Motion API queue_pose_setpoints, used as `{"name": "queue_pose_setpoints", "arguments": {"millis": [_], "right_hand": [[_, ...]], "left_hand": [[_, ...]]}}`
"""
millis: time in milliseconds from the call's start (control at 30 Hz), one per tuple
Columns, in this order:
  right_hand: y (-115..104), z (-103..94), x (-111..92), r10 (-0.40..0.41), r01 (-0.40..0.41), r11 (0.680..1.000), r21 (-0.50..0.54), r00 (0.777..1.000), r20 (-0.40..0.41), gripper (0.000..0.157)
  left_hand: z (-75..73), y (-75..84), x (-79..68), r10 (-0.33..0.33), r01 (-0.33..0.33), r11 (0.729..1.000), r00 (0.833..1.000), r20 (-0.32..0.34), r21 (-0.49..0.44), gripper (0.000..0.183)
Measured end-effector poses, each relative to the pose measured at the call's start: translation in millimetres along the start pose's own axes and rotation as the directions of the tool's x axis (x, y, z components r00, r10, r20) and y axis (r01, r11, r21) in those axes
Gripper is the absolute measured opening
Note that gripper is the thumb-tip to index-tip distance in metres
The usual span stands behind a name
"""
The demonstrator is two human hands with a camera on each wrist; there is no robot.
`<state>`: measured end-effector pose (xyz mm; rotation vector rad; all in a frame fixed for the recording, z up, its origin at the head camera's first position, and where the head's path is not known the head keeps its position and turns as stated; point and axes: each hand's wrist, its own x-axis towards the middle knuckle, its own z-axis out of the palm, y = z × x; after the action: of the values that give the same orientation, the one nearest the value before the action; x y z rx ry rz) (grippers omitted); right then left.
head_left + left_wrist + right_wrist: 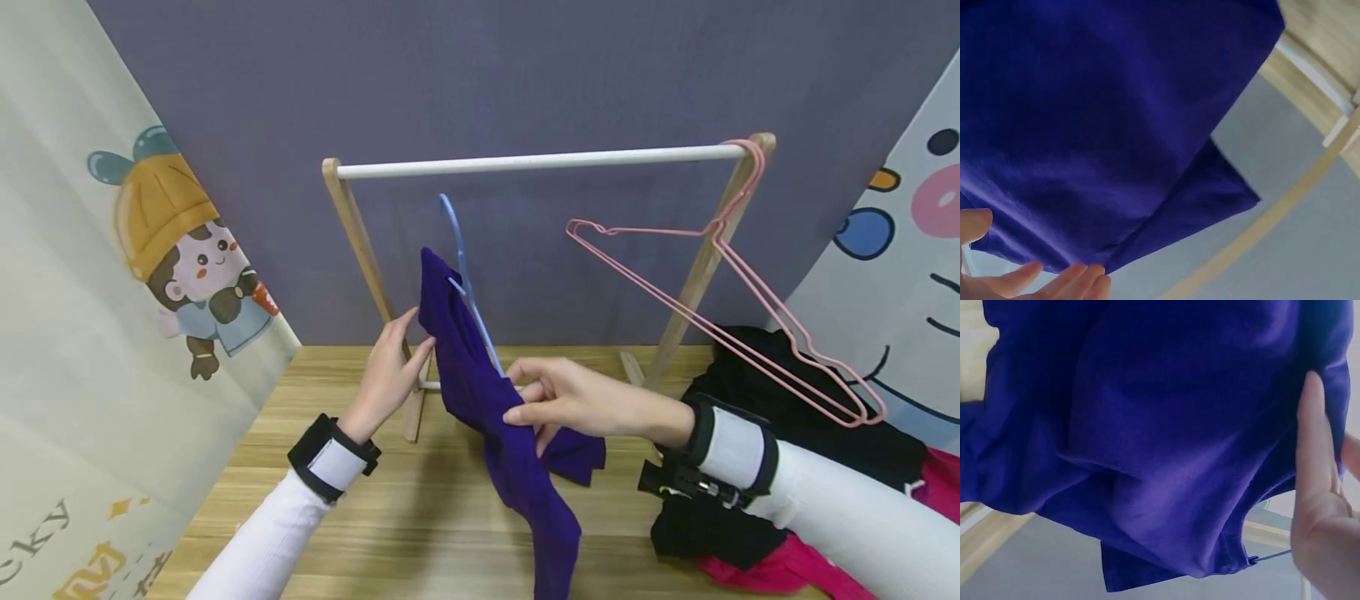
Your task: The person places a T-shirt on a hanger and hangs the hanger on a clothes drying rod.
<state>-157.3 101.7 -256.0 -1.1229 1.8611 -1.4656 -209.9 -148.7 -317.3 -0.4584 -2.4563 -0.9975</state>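
A purple shirt (480, 383) hangs tilted on a blue hanger (461, 250), in front of the clothes rack. The hanger's hook points up, below the rack's white bar and apart from it. My right hand (573, 400) pinches the shirt and hanger at the right shoulder, thumb on the near side. At the left shoulder, my left hand (390, 367) touches the cloth with fairly straight fingers. The shirt (1097, 125) fills most of the left wrist view, with fingertips along its edge. In the right wrist view, the shirt (1166, 437) hides most of the hanger.
The white bar (540, 161) spans two wooden legs. Pink hangers (652, 292) hang at its right end. Black clothing (810, 417) and red clothing (795, 567) lie at the right of the wooden table (360, 533). Printed curtains stand at both sides.
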Motion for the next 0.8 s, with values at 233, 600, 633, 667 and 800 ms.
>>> {"name": "queue_pose_setpoints", "arguments": {"millis": [233, 600, 633, 667, 800], "right_hand": [[-17, -3.7, 22, 0.005, -0.006, 1.000, -0.029, 0.999, -0.042, 0.019], [-43, -3.7, 69, -0.044, 0.043, 0.999, -0.016, 0.996, -0.079, 0.017], [-44, -2.8, 73, -0.044, 0.043, 0.999, -0.012, 0.995, -0.086, 0.017], [-46, -1.7, 78, -0.042, 0.041, 0.999, -0.007, 0.995, -0.094, 0.017], [-48, 2.0, 95, -0.032, 0.034, 0.999, 0.018, 0.992, -0.120, 0.017]], "left_hand": [[1.1, -12.1, -14.8, -0.015, 0.015, 1.000, 0.999, 0.044, 0.011, 0.040], [-10.6, -37.3, -43.4, -0.060, 0.056, 0.996, 0.997, 0.051, 0.065, 0.032], [-12.3, -39.4, -45.0, -0.055, 0.052, 0.996, 0.997, 0.046, 0.070, 0.031], [-13.8, -41.4, -46.2, -0.049, 0.046, 0.996, 0.998, 0.040, 0.076, 0.030], [-19.1, -48.7, -50.3, -0.016, 0.014, 0.995, 1.000, 0.015, 0.096, 0.026]]}}
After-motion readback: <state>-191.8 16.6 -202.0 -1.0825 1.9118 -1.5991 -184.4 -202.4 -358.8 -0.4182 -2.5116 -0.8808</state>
